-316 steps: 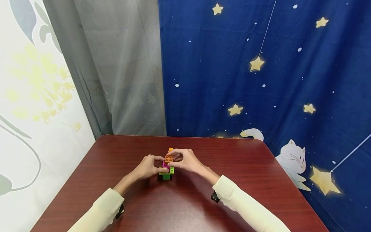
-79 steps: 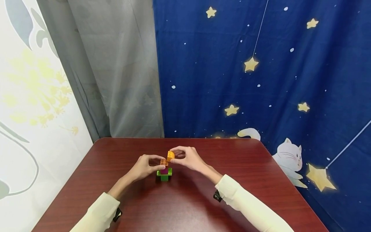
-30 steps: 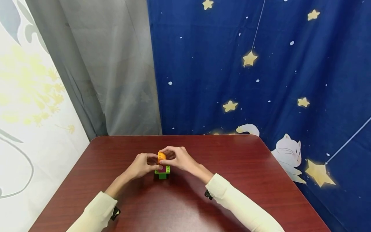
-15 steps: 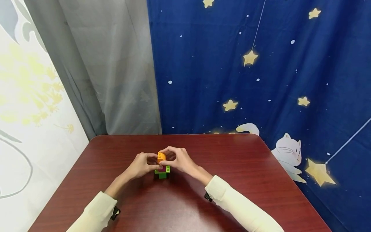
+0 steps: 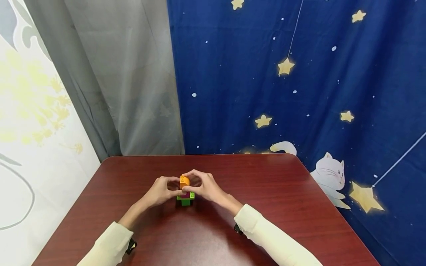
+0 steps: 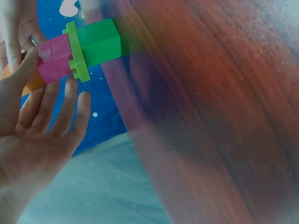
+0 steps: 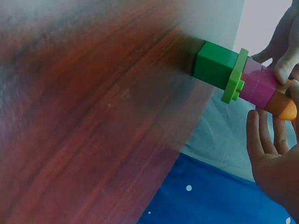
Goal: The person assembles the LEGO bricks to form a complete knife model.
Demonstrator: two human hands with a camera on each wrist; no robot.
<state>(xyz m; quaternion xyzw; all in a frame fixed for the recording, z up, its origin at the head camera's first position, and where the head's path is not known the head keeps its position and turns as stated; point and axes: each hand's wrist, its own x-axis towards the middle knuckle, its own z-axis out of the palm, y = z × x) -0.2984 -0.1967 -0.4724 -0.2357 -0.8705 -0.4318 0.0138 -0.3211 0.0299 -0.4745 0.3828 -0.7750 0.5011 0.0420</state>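
Observation:
A small tower of toy building bricks stands upright on the table. Its base is a green brick (image 6: 100,41), with a lime plate (image 6: 77,51) above it. Pink bricks (image 7: 258,84) follow, then a darker orange brick (image 7: 275,101), mostly covered by fingers in the head view. On top sits a light orange rounded brick (image 5: 184,182), pinched between thumb and fingers of my right hand (image 5: 208,187). From the other side my left hand (image 5: 159,192) grips the tower around the pink and darker orange bricks, its thumb across the near face.
The dark red-brown table (image 5: 213,236) spreads around the tower. Behind its far edge hang a grey curtain (image 5: 146,92) and a blue star-patterned curtain (image 5: 233,92). A white patterned curtain (image 5: 43,166) hangs at the left.
Earlier, my right hand held the light orange rounded brick up and right of the tower; it then came onto the top. Over the last second both hands stay there, the rounded brick sitting slightly lower.

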